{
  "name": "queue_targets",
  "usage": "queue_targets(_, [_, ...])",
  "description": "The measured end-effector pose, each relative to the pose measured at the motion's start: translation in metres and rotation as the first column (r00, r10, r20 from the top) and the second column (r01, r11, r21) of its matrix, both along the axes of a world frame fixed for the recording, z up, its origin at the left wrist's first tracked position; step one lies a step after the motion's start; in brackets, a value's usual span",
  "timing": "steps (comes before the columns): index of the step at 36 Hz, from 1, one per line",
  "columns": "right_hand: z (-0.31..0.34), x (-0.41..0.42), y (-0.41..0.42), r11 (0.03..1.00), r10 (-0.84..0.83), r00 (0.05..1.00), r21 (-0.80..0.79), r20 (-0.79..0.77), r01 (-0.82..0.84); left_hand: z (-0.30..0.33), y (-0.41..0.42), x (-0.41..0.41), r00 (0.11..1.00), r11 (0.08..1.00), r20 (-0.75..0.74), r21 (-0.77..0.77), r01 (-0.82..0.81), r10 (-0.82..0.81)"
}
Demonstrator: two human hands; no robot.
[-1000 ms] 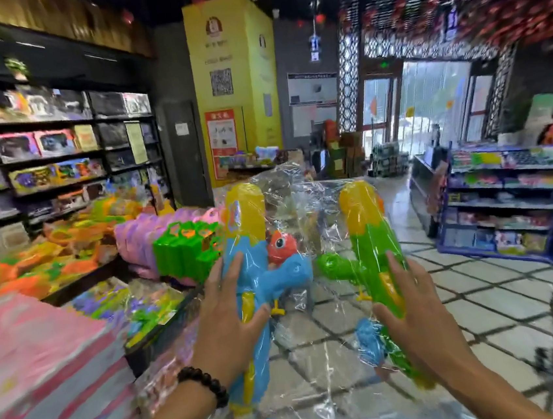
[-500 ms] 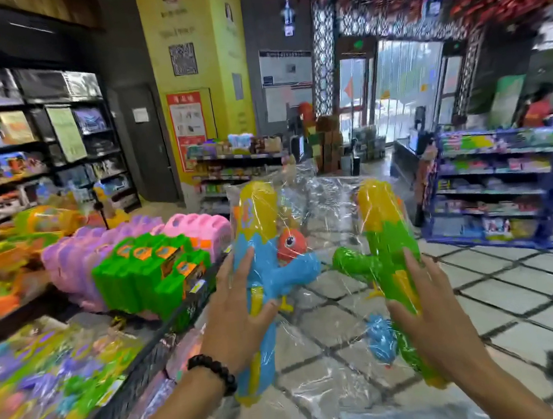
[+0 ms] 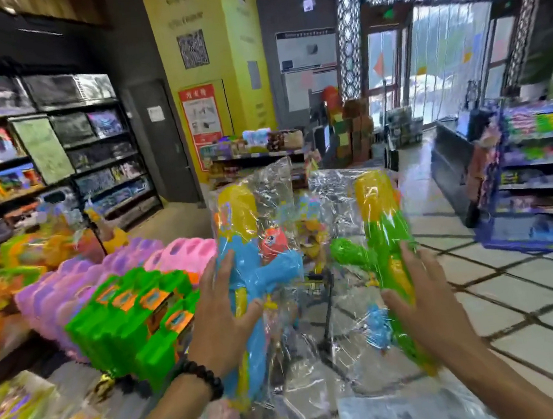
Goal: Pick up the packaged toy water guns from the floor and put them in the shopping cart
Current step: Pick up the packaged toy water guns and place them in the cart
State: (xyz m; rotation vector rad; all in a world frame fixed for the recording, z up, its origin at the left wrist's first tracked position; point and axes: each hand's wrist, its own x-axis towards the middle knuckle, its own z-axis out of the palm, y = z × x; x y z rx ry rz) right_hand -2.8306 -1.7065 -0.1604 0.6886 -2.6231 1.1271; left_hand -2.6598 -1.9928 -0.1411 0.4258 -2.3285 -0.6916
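I hold two packaged water guns upright in front of me, each in a clear plastic bag. The blue and yellow water gun (image 3: 258, 272) with a red fish figure is on the left. My left hand (image 3: 222, 321) grips it, fingers along its side and thumb across the front. The green and yellow water gun (image 3: 386, 232) is on the right, gripped the same way by my right hand (image 3: 421, 303). A black wire frame (image 3: 321, 293) shows through the plastic between the guns; I cannot tell if it is the cart.
A low display of green toy boxes (image 3: 133, 320) and pink and purple toys (image 3: 184, 253) runs along my left. Dark wall shelves stand behind it. A blue shelf unit (image 3: 544, 174) and a dark counter (image 3: 451, 163) stand on the right. Tiled floor (image 3: 515, 286) leads to the glass doors.
The view has swung and moved along the left display; the pink stack at lower left has left the frame. Both hands keep their hold on the guns.
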Motion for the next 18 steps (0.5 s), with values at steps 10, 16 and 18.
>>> queue_targets(10, [-0.021,-0.148,-0.137,0.999,-0.004,0.999,0.052,0.038,0.002,-0.030,-0.153,-0.144,0.996,0.993,-0.068,0.107,-0.053,0.060])
queue_targets(16, [-0.017,-0.240,-0.222,0.997,-0.054,0.998,0.059,0.040,0.052,-0.038,-0.253,-0.260,0.999,0.988,-0.049,0.156,0.019,-0.011])
queue_targets(18, [-0.013,-0.268,-0.244,0.997,-0.068,0.997,0.046,0.023,0.067,-0.036,-0.280,-0.301,0.998,0.987,-0.063,0.157,0.037,-0.028])
